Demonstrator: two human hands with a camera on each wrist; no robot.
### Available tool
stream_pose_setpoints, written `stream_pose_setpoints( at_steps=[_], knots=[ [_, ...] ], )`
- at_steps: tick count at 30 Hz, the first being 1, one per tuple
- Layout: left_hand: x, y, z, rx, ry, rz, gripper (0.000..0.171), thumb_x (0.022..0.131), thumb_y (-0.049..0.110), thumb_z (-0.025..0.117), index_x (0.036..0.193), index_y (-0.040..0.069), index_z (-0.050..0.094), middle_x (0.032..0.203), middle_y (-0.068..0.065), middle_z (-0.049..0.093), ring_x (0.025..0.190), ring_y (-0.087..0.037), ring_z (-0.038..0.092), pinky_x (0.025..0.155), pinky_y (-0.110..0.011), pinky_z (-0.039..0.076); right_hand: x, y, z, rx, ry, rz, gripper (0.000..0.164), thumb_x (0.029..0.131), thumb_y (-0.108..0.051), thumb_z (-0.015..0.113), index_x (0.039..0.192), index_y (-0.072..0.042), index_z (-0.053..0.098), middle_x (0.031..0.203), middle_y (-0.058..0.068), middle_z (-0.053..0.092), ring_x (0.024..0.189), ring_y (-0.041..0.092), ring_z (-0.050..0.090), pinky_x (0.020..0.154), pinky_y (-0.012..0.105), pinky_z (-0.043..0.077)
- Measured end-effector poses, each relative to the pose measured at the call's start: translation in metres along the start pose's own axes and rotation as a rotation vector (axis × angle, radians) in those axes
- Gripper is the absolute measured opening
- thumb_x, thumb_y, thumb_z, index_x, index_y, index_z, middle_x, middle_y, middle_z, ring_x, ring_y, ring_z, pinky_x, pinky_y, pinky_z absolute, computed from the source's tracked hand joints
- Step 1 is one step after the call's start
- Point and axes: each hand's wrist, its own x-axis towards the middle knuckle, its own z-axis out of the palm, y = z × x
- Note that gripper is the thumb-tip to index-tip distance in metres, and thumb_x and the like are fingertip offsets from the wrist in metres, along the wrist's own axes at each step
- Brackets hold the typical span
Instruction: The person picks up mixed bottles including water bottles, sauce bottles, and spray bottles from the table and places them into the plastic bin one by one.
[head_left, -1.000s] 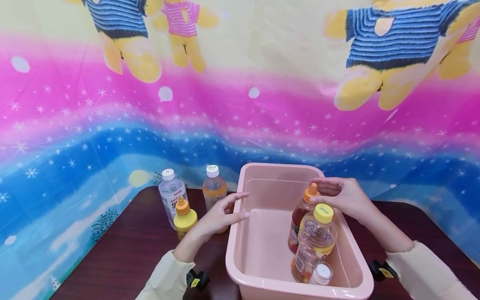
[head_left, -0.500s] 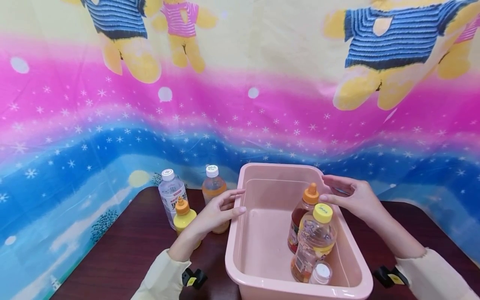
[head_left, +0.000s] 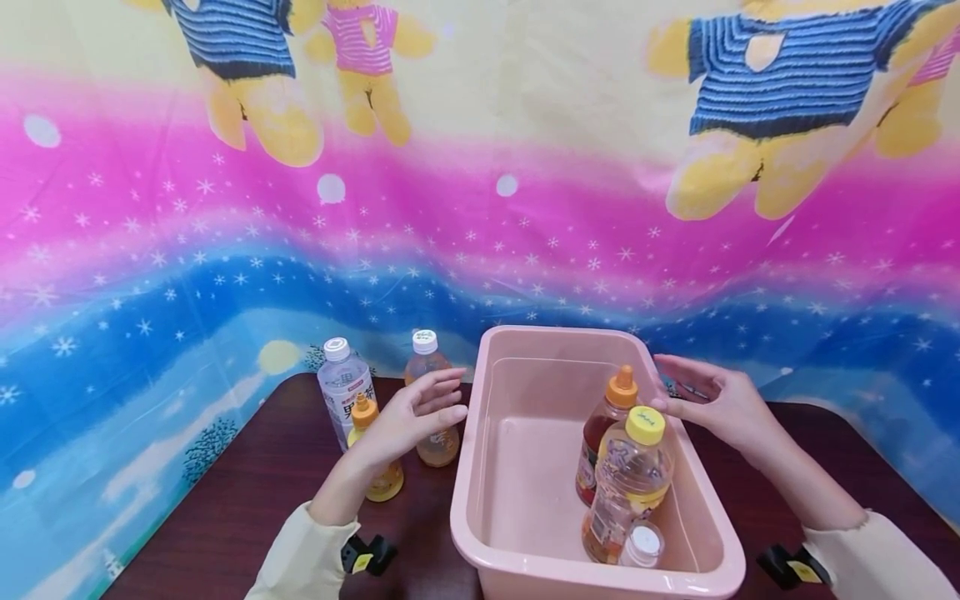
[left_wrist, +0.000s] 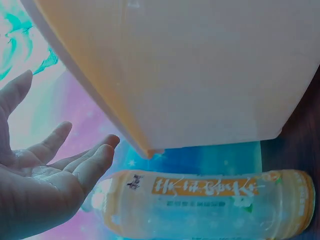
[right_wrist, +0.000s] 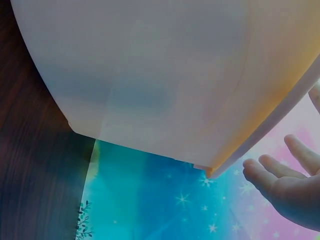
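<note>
My left hand (head_left: pixel 405 421) hovers just left of a pink plastic tub (head_left: pixel 468 492), fingers extended and holding nothing. Partly hidden by it is a white-capped drink bottle (head_left: pixel 438 450) with an orange label; in the left wrist view this bottle (left_wrist: pixel 210 205) stands close to the fingers. Right of the tub's rim, my right hand (head_left: pixel 723 408) is held with fingers loosely spread, nothing in it. Inside the tub stand a red bottle (head_left: pixel 597 427) with an orange nozzle cap, a clear yellow-capped bottle (head_left: pixel 637 467) and a small white-capped container (head_left: pixel 643 546).
Left of the tub, a clear white-capped bottle (head_left: pixel 336 392) and a yellow squeeze bottle (head_left: pixel 386 485) with an orange nozzle stand on the dark wooden table (head_left: pixel 225 517). A patterned cloth backdrop (head_left: pixel 480 208) hangs behind the table's far edge.
My left hand has moved left, off the tub's left rim toward the bottles. My right hand has drawn away from the red bottle to outside the right rim. The tub stays put.
</note>
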Motion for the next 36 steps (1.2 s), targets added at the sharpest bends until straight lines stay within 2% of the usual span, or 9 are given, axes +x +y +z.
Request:
stream_pose_setpoints(
  at_steps=[6,9,13,15,17,22,24,31,36],
  knots=[
    [-0.007,0.006,-0.006,-0.033,0.010,0.008,0.059,0.087,0.024,0.061,0.139,0.010,0.036,0.139,-0.013,0.041,0.126,-0.028,0.041,0.099,-0.043,0.039,-0.002,0.006,0.001,0.010,-0.022,-0.004,0.064,0.082,-0.023,0.068,0.136,0.000,0.040,0.131,0.024,0.046,0.120,0.040,0.042,0.084,0.023,0.049],
    [-0.010,0.008,-0.010,-0.040,0.015,0.037,0.059,0.087,0.021,0.061,0.138,0.007,0.035,0.138,-0.016,0.041,0.126,-0.030,0.041,0.099,-0.043,0.039,-0.003,0.009,0.001,0.020,-0.028,-0.001,0.064,0.083,-0.022,0.067,0.136,0.000,0.039,0.129,0.024,0.048,0.119,0.040,0.044,0.082,0.022,0.050],
    [-0.015,0.010,-0.016,-0.017,0.033,0.052,0.058,0.087,0.020,0.061,0.138,0.008,0.036,0.138,-0.017,0.040,0.126,-0.031,0.040,0.099,-0.044,0.039,-0.004,0.015,0.001,0.057,-0.045,0.013,0.064,0.084,-0.022,0.066,0.137,0.000,0.038,0.129,0.024,0.048,0.112,0.011,0.053,0.078,0.015,0.047],
    [-0.018,0.011,-0.019,-0.001,0.046,0.054,0.058,0.088,0.020,0.060,0.138,0.008,0.036,0.139,-0.017,0.040,0.126,-0.031,0.040,0.099,-0.046,0.038,-0.005,0.019,0.002,0.084,-0.055,0.015,0.063,0.084,-0.020,0.066,0.137,0.000,0.037,0.130,0.024,0.048,0.105,-0.006,0.051,0.077,0.015,0.047],
    [-0.020,0.012,-0.022,0.010,0.058,0.065,0.057,0.088,0.019,0.060,0.138,0.007,0.036,0.139,-0.017,0.040,0.126,-0.031,0.039,0.100,-0.047,0.037,-0.005,0.022,0.002,0.118,-0.065,0.008,0.062,0.085,-0.018,0.065,0.137,0.001,0.037,0.129,0.018,0.050,0.100,-0.014,0.048,0.077,0.015,0.047],
    [-0.026,0.016,-0.032,0.052,0.101,0.094,0.055,0.088,0.016,0.059,0.137,0.006,0.036,0.138,-0.017,0.041,0.127,-0.028,0.039,0.101,-0.045,0.035,-0.007,0.029,0.005,0.195,-0.091,-0.012,0.059,0.085,-0.013,0.063,0.136,0.002,0.038,0.119,-0.015,0.055,0.101,-0.012,0.050,0.078,0.016,0.047],
    [-0.029,0.018,-0.036,0.064,0.120,0.100,0.055,0.088,0.016,0.059,0.138,0.007,0.036,0.138,-0.017,0.041,0.127,-0.027,0.039,0.101,-0.043,0.036,-0.008,0.031,0.006,0.225,-0.099,-0.018,0.058,0.086,-0.012,0.063,0.136,0.001,0.038,0.116,-0.022,0.054,0.101,-0.011,0.051,0.079,0.016,0.047],
    [-0.036,0.022,-0.048,0.125,0.171,0.111,0.053,0.089,0.016,0.057,0.137,0.007,0.037,0.136,-0.016,0.043,0.125,-0.028,0.041,0.099,-0.048,0.036,-0.012,0.034,0.010,0.264,-0.109,-0.027,0.056,0.086,-0.010,0.062,0.136,0.002,0.038,0.116,-0.025,0.052,0.102,-0.010,0.051,0.079,0.016,0.046],
    [-0.041,0.021,-0.054,0.153,0.199,0.102,0.053,0.089,0.016,0.058,0.137,0.007,0.037,0.136,-0.014,0.044,0.125,-0.028,0.041,0.099,-0.043,0.038,-0.014,0.035,0.013,0.252,-0.107,-0.006,0.056,0.086,-0.012,0.061,0.136,0.002,0.038,0.116,-0.025,0.051,0.102,-0.011,0.049,0.079,0.017,0.047]
  ],
)
